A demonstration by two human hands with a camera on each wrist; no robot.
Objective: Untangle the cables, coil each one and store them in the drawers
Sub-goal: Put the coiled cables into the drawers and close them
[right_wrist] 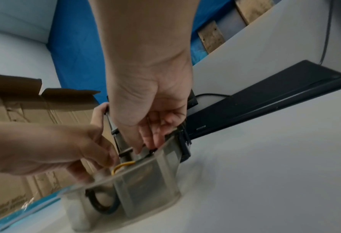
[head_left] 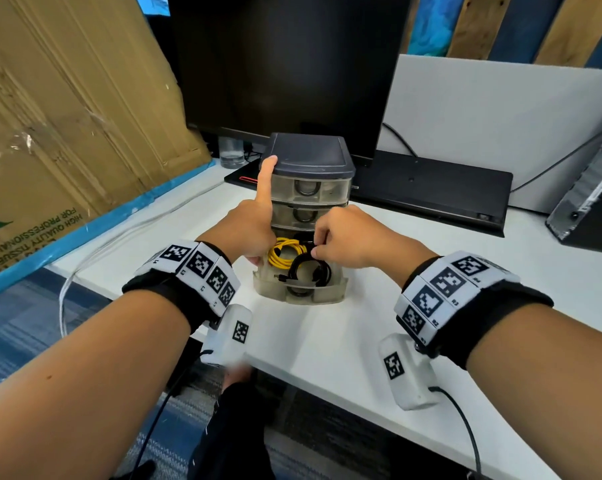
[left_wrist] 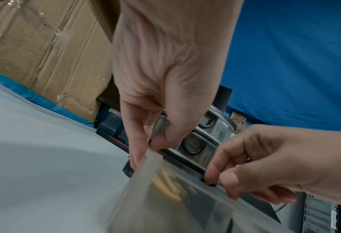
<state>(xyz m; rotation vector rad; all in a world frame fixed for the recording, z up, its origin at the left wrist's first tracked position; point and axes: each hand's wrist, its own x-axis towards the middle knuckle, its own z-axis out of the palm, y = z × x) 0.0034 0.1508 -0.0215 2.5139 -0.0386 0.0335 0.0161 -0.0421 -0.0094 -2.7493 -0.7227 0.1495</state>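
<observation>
Right hand [head_left: 348, 237] reaches into the open bottom drawer [head_left: 299, 294] of a small drawer unit [head_left: 310, 157]; its fingertips pinch the black cable [head_left: 310, 268], which lies coiled at the front of the drawer. Left hand [head_left: 247, 230] rests at the drawer's left rear corner with the index finger straight up along the unit's left edge, the tip touching the dark lid; the other fingers are curled down at the drawer's edge, and whether they grip anything cannot be told. The left wrist view shows its fingers [left_wrist: 137, 141] reaching to the drawer's rim. A yellow cable [head_left: 285, 252] lies coiled in the same drawer, behind and to the left of the black cable, the two coils overlapping. The two upper drawers are shut, each with a loop handle. The unit stands on a white surface [head_left: 327, 341] in front of a monitor [head_left: 285, 64]; a cardboard box [head_left: 67, 116] leans at the left.

Step in hand, as judged: the storing stage, with both cables coiled and the black one being seated. No loose cable shows on the surface, so the task appears near its end.

The next move calls for letting go of the black cable without the coil springing open, lifting both hands clear of the rim, then pushing the drawer shut while the unit is steadied.
</observation>
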